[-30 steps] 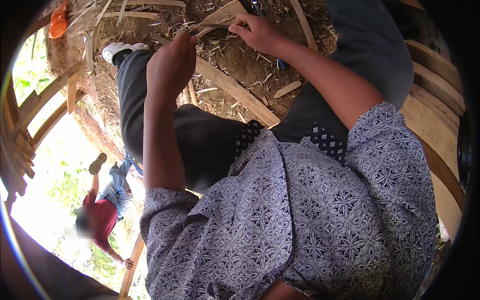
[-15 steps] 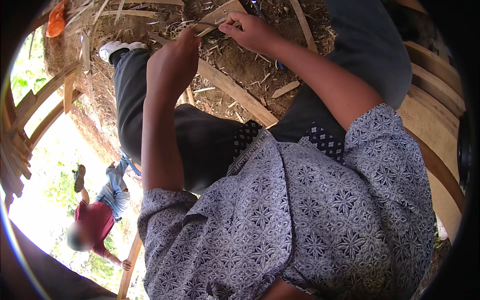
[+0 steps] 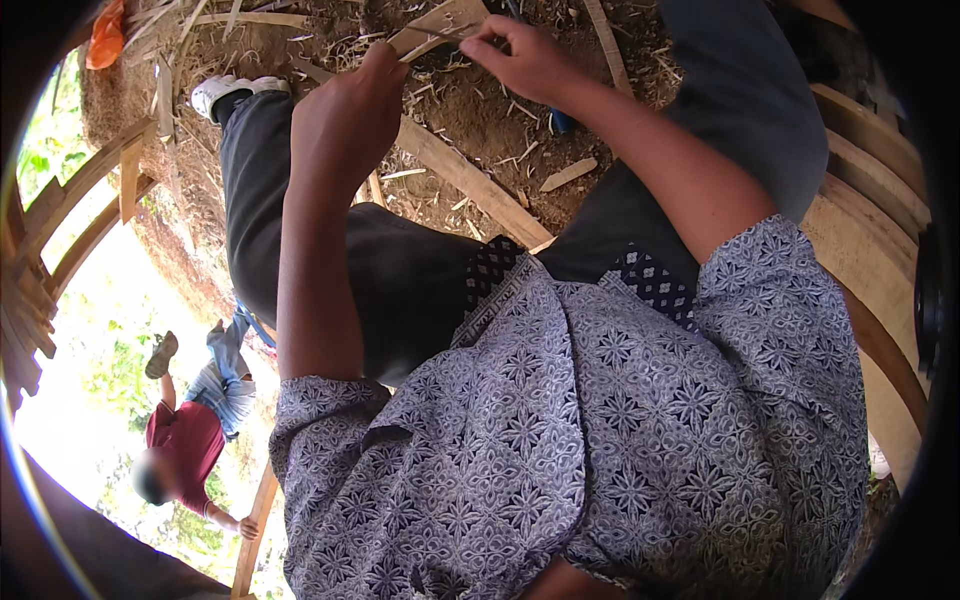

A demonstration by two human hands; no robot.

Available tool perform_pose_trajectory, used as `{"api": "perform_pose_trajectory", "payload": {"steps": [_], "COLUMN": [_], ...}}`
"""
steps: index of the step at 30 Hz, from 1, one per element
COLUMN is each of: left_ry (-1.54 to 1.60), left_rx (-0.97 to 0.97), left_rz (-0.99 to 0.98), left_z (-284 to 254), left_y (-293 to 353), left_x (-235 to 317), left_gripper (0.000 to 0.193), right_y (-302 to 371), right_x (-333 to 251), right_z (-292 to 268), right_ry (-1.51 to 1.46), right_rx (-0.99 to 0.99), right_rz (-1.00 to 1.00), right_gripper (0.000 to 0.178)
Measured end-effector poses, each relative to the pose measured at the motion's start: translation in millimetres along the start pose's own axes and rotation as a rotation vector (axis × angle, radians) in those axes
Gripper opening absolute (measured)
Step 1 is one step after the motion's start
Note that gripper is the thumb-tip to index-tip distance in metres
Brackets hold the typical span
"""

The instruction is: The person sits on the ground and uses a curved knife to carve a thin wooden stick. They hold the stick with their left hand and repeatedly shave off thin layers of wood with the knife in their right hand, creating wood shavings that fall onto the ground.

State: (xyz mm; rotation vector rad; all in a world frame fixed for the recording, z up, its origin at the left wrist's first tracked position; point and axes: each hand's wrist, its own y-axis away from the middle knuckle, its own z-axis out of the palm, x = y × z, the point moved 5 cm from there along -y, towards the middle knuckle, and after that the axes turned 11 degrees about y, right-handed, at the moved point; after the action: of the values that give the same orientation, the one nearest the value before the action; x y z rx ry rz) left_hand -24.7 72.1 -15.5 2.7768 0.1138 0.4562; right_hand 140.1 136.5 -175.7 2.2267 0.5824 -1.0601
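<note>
My left hand [image 3: 350, 125] is a closed fist at the upper middle, back of the hand toward me. Its fingers hide most of what it grips. My right hand [image 3: 525, 62] is a little to the right, thumb and forefinger pinched on one end of a thin dark strip [image 3: 438, 34]. That strip spans the gap between the hands, with a narrow pale edge just below it. I cannot tell whether both belong to one piece. Beyond the hands lies a flat pale board [image 3: 455, 14] on the ground.
Between my legs a long wooden plank [image 3: 465, 175] lies on dirt strewn with shavings, near a short wood piece [image 3: 570, 175]. Curved boards [image 3: 870, 190] stand at right. An orange bag [image 3: 105, 38] is at upper left. A person in a maroon shirt [image 3: 188, 440] touches a wooden post [image 3: 255, 525].
My right hand has shifted slightly right and up, away from the left fist, widening the gap. The left hand stays closed at nearly the same place.
</note>
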Motion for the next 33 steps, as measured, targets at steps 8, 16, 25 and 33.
{"api": "perform_pose_trajectory", "payload": {"steps": [8, 16, 25, 33], "left_ry": [-0.016, -0.016, -0.054, -0.054], "left_rx": [0.035, 0.075, -0.07, -0.059], "left_rz": [0.016, 0.019, -0.041, -0.057], "left_z": [2, 5, 2, 0], "left_y": [3, 7, 4, 4], "left_x": [-13, -13, 1, -3], "left_gripper": [0.016, 0.016, 0.012, 0.015], "right_y": [-2, -9, -8, -10], "right_x": [-8, 84, -9, 65], "right_z": [4, -6, 14, -3], "right_ry": [-0.015, 0.101, -0.164, 0.137], "right_rx": [0.008, 0.126, 0.015, 0.126], "right_rz": [-0.077, 0.066, -0.08, -0.028], "right_gripper": [0.033, 0.033, 0.037, 0.033]}}
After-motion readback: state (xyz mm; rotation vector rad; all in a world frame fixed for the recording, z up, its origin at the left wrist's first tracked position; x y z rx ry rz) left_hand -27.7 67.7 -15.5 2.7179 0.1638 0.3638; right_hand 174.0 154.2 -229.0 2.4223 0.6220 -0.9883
